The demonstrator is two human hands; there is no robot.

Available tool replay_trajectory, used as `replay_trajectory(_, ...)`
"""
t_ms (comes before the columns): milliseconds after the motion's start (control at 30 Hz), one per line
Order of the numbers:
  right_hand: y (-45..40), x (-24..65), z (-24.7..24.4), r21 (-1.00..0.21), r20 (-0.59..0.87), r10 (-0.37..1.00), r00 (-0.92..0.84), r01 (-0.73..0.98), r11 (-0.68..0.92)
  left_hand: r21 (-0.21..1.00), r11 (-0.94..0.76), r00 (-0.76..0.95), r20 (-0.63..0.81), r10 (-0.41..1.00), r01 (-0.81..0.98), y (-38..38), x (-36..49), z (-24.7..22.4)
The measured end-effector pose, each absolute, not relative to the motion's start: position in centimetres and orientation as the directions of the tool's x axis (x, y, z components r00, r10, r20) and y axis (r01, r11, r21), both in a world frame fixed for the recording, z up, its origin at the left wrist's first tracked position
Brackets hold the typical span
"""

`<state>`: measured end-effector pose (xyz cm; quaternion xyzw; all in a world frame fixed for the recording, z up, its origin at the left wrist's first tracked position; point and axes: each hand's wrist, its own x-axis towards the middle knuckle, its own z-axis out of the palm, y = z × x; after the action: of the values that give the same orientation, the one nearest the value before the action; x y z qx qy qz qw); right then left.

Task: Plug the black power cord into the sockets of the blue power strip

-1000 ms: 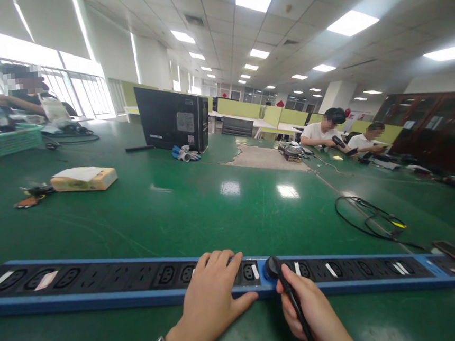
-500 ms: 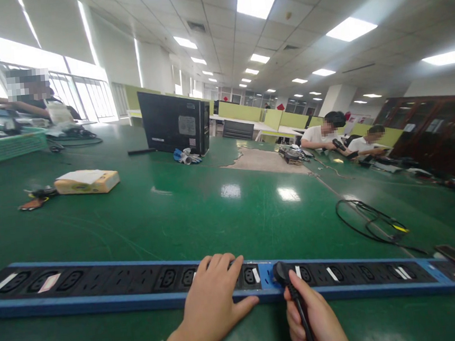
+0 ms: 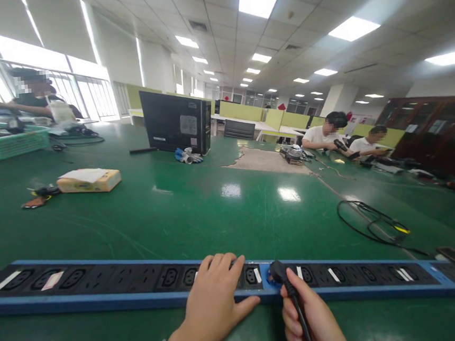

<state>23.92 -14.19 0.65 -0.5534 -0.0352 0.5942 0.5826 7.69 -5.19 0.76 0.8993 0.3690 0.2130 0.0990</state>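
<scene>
A long power strip (image 3: 151, 297) with a blue frame and black sockets lies across the front of the green table. My left hand (image 3: 215, 299) rests over its middle, fingers bent at the far edge and thumb along the near edge, gripping it. In my right hand (image 3: 309, 309) is a black power plug (image 3: 276, 271), pinched between thumb and fingers, with its cord running down through the palm. The plug is tilted over the blue socket section just right of my left hand. Some of its metal prongs show, but I cannot tell whether they touch the socket.
A black computer case (image 3: 175, 122) stands at the back beside blue-grey gloves (image 3: 188, 155). A tissue pack (image 3: 89, 181) lies left, a coiled black cable (image 3: 370, 224) right. Behind the pack is a green basket (image 3: 18, 143). Several people sit around the table.
My right hand has shifted slightly left with the plug, which is now tilted so that its prongs show. My left hand stays on the strip.
</scene>
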Motion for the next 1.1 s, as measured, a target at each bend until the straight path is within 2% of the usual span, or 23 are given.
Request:
replay_trajectory(200, -14.1, 23.6, 0.9, -0.687, -0.629, 0.713, 0.309, -0.651, -0.324, 0.349, -0.710, 0.639, 0.311, 0.704, 0.612, -5.2, 7.7, 0.9)
replay_trajectory(400, -13.8, 22.7, -0.4, -0.778, -0.563, 0.745, 0.357, -0.532, -0.333, 0.361, -0.715, 0.643, 0.315, 0.698, 0.599, -5.3, 7.6, 0.8)
replay_trajectory(533, -13.6, 23.1, -0.8, -0.861, -0.487, 0.795, 0.360, -0.349, -0.370, 0.376, -0.762, 0.651, 0.398, 0.646, 0.527, -5.1, 7.2, 0.8)
replay_trajectory(667, -13.7, 24.7, -0.2, -0.937, -0.327, 0.871, 0.365, -0.009, -0.348, 0.436, -0.804, 0.676, 0.449, 0.584, 0.404, -5.5, 7.3, 1.5)
replay_trajectory(767, -13.6, 25.6, 0.3, -0.939, -0.244, 0.904, 0.351, 0.148, -0.311, 0.495, -0.781, 0.700, 0.397, 0.594, 0.382, -6.4, 8.1, 2.0)
replay_trajectory(933, -13.2, 26.0, 0.7, -0.935, -0.181, 0.930, 0.319, 0.237, -0.263, 0.585, -0.650, 0.694, 0.196, 0.693, 0.485, -8.2, 10.2, 3.1)
replay_trajectory(1000, -13.2, 26.4, 1.0, -0.929, -0.238, 0.935, 0.264, 0.219, -0.298, 0.570, -0.636, 0.692, 0.154, 0.705, 0.521, -8.5, 11.1, 3.8)
replay_trajectory(1100, -13.0, 27.7, 1.7, -0.919, -0.309, 0.939, 0.151, 0.208, -0.335, 0.487, -0.650, 0.686, 0.134, 0.715, 0.583, -8.4, 12.4, 4.8)
